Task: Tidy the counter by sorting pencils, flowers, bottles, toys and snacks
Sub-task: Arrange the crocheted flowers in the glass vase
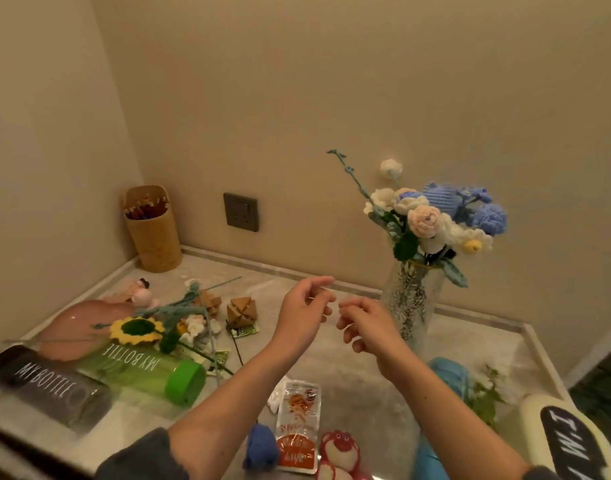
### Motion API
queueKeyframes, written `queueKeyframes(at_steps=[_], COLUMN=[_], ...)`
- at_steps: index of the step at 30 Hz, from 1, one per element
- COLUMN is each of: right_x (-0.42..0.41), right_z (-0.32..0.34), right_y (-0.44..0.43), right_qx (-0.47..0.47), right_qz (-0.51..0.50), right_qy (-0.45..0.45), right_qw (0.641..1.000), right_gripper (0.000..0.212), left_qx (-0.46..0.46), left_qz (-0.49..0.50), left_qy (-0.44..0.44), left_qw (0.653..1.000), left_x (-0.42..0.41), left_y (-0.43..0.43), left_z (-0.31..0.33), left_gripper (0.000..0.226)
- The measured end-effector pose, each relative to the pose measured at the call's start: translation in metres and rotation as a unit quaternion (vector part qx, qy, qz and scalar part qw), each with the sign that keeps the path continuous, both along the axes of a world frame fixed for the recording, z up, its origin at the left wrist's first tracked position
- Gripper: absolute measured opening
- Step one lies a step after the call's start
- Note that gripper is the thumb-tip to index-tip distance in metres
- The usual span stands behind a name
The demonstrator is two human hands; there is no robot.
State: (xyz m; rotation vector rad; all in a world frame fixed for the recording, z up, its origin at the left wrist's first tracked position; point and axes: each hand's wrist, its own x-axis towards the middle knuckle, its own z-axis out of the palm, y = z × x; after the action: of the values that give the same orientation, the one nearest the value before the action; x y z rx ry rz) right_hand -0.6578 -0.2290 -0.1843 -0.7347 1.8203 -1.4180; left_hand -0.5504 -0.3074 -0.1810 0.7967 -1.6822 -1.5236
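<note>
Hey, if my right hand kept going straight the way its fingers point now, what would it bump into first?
Most likely the left hand. The right hand has its fingers aimed leftward at it with only a small gap between them, though depth is hard to judge.

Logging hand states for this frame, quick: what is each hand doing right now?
Left hand: open, fingers loosely curled, holding nothing visible.
Right hand: open, fingers loosely curled, holding nothing visible.
</note>
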Motion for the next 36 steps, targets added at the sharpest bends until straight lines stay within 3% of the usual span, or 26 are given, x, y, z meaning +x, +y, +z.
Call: queueKeyframes(at_steps=[8,14,18,23,28,32,36], right_x=[0.068,0.108,0.126,0.138,0.141,0.147,0.162], right_z=[0.008,-0.011,-0.035,-0.057,-0.066,-0.052,-0.028], right_y=[-0.077,-0.123,-0.143,-0.160,-0.169,-0.175,-0.187], right_qx=[0.057,0.148,0.195,0.223,0.198,0.098,0.037], right_qz=[0.149,0.282,0.302,0.294,0.274,0.263,0.295], right_qy=[0.047,0.174,0.171,0.179,0.193,0.113,0.099], right_qw=[0.986,0.932,0.917,0.912,0.921,0.953,0.949], right_gripper=[0.013,0.012,0.028,0.025,0.015,0.009,0.010], left_qx=[0.036,0.091,0.110,0.151,0.171,0.183,0.140], left_qz=[0.118,0.156,0.165,0.158,0.143,0.120,0.128], left_qy=[-0.009,-0.070,-0.087,-0.069,-0.076,-0.071,-0.055], left_qw=[0.992,0.981,0.976,0.973,0.972,0.973,0.980], left_x=[0.098,0.153,0.175,0.187,0.190,0.191,0.190], left_y=[-0.058,-0.098,-0.113,-0.122,-0.126,-0.132,-0.144], left_z=[-0.018,-0.043,-0.058,-0.064,-0.068,-0.065,-0.052], left_gripper=[0.024,0.019,0.019,0.024,0.021,0.019,0.019])
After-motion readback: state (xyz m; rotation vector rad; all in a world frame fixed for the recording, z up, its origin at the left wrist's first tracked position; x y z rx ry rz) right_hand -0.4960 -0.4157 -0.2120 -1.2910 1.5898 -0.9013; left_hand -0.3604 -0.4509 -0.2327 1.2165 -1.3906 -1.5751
